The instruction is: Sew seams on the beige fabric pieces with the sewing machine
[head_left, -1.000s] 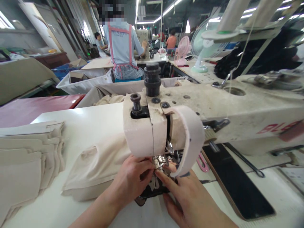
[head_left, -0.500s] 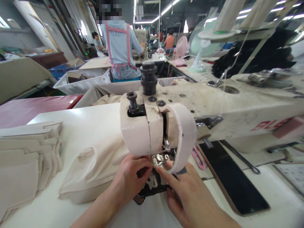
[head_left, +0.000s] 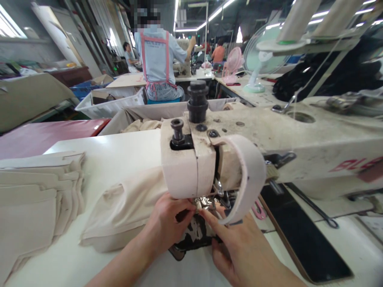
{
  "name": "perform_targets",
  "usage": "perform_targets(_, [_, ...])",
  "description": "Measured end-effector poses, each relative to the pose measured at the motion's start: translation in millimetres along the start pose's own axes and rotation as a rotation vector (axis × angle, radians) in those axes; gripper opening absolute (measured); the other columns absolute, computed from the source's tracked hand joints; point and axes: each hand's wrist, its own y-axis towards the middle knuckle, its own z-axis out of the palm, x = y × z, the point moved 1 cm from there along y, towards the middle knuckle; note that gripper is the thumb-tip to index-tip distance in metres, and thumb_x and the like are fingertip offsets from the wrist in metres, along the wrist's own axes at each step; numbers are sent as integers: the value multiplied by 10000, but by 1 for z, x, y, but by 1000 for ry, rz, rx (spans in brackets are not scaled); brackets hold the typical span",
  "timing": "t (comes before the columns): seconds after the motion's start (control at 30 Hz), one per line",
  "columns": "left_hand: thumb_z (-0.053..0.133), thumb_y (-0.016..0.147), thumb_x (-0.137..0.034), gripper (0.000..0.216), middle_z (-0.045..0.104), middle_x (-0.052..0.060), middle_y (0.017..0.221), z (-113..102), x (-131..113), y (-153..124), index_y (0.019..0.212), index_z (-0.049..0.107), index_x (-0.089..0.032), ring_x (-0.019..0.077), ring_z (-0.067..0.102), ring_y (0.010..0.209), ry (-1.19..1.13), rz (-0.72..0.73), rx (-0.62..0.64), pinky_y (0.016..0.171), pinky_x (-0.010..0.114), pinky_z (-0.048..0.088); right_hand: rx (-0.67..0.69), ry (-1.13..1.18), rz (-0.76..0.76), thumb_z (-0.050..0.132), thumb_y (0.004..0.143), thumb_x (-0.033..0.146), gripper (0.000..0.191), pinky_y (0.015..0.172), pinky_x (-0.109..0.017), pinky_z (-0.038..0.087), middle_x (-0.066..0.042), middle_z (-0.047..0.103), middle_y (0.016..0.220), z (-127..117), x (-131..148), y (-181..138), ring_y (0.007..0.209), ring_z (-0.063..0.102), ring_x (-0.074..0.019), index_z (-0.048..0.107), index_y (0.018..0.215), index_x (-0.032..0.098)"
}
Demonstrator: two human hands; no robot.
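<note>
A worn cream sewing machine (head_left: 269,143) fills the middle and right of the view. Under its head, both my hands press a small dark patterned piece of fabric (head_left: 194,235) at the presser foot (head_left: 206,202). My left hand (head_left: 167,225) pinches the piece from the left. My right hand (head_left: 236,247) holds it from the right, forefinger pointing at the foot. A folded beige fabric bundle (head_left: 119,211) lies just left of my left hand.
A stack of beige cut pieces (head_left: 36,199) sits at the left table edge. A black mat (head_left: 299,235) lies right of the needle, pink clippers (head_left: 259,209) beside it. Behind, a fabric bin (head_left: 131,115), a person in a pink apron (head_left: 157,59) and fans (head_left: 257,56).
My hands stay at the presser foot on the dark piece; only the view has shifted slightly. The person in the apron behind has raised an arm.
</note>
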Motion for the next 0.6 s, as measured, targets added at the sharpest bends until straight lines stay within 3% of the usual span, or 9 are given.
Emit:
perform_targets(0.27, [543,846,-123,162,705,17,773,0,-2,0,746,649,-195,180,649,742,23,29,12,681,291,504,-56,97,32,466,770,74,337,912,-469,429,-116,585,1099,2,-5,-6,1043,502,-290,610,1058,172])
perform_targets(0.6, [497,860,-144,199,623,25,698,-4,-8,2,722,634,-187,150,574,655,32,79,-34,610,254,449,-13,85,34,453,758,29,550,948,-522,411,-129,557,1196,4,-6,-5,1120,471,-309,539,1277,190])
